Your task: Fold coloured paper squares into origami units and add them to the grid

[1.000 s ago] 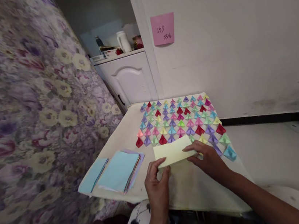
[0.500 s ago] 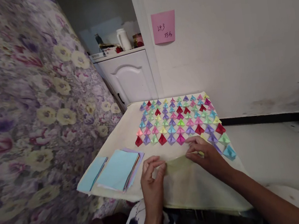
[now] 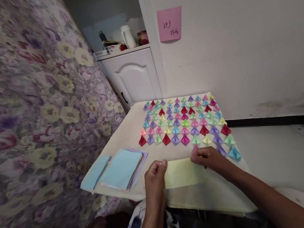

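Observation:
A yellow sheet of paper [image 3: 183, 173], rectangular in outline, spans the gap between my two hands above the table's near part. My left hand [image 3: 155, 177] pinches its upper left corner between thumb and fingers. At the upper right corner my right hand [image 3: 210, 158] has its fingers closed on the same sheet. Just beyond my hands, small folded paper pieces [image 3: 185, 139] in many colours stand in rows. A pink folded piece [image 3: 195, 148] is partly hidden behind my right hand.
Left of my hands lie a stack of light blue and other coloured paper [image 3: 123, 166] and a narrower blue stack [image 3: 96, 173] on the cream-covered table [image 3: 121, 133]. A floral curtain [image 3: 43, 117] hangs at the left. A white cabinet [image 3: 137, 76] and a wall stand behind.
The yellow paper has tipped so its broad face shows towards me. My right hand's fingers have curled closed, and my left fingers have drawn in at the corner.

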`<state>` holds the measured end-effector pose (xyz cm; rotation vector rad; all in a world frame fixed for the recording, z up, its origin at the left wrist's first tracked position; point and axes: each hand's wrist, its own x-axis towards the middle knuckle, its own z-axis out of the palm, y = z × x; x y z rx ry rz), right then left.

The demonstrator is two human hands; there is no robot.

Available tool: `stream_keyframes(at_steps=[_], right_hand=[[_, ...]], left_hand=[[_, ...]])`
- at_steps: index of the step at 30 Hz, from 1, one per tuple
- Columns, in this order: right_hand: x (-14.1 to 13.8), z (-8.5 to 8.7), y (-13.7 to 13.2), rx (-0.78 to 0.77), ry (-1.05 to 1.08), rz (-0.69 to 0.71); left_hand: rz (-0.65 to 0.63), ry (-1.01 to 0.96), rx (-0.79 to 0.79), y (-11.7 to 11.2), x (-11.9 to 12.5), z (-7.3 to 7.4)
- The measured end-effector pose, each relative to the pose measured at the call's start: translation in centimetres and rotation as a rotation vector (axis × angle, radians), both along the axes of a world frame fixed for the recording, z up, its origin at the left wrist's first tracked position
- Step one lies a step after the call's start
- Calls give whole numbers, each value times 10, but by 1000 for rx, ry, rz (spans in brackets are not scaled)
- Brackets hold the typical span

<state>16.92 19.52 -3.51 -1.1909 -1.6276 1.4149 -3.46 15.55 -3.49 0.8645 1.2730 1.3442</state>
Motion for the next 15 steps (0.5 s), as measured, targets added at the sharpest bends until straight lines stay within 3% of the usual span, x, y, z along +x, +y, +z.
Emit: stream_keyframes(at_steps=[7, 11, 15], right_hand=[[-3, 1, -4, 23, -73, 228], [-6, 1, -4, -4, -29, 215], [-12, 2, -5, -47, 68, 56]], left_hand=[[-140, 211, -54, 2, 7, 0], [-147, -13, -27, -2, 9, 6], [-156, -251, 29, -5, 11, 15]])
